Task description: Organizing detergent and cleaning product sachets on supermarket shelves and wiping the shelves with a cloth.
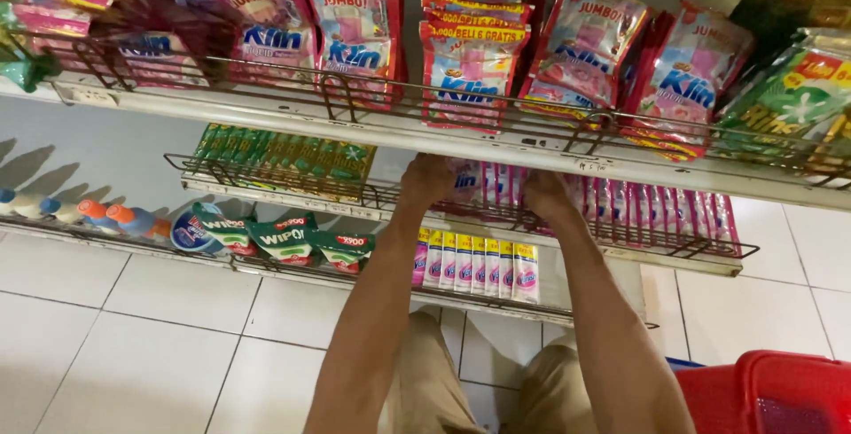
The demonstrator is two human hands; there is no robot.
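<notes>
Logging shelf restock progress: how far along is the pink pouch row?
Done: a row of pink pouches stands to the right on the middle shelf. In hand: left hand and right hand are both at that row's left end. Left: cannot tell; the upper shelf hides it.

Both hands reach under the top shelf (496, 152) into the middle shelf (620, 243): the left hand (425, 179) and right hand (542, 193) sit side by side among upright sachets (656, 212), apparently touching them. Large pouches (470, 70) stand on the top shelf above. Refill pouches (284, 241) lie on the bottom shelf, left of small packets (479, 265). A basket (771, 391) sits at lower right.
</notes>
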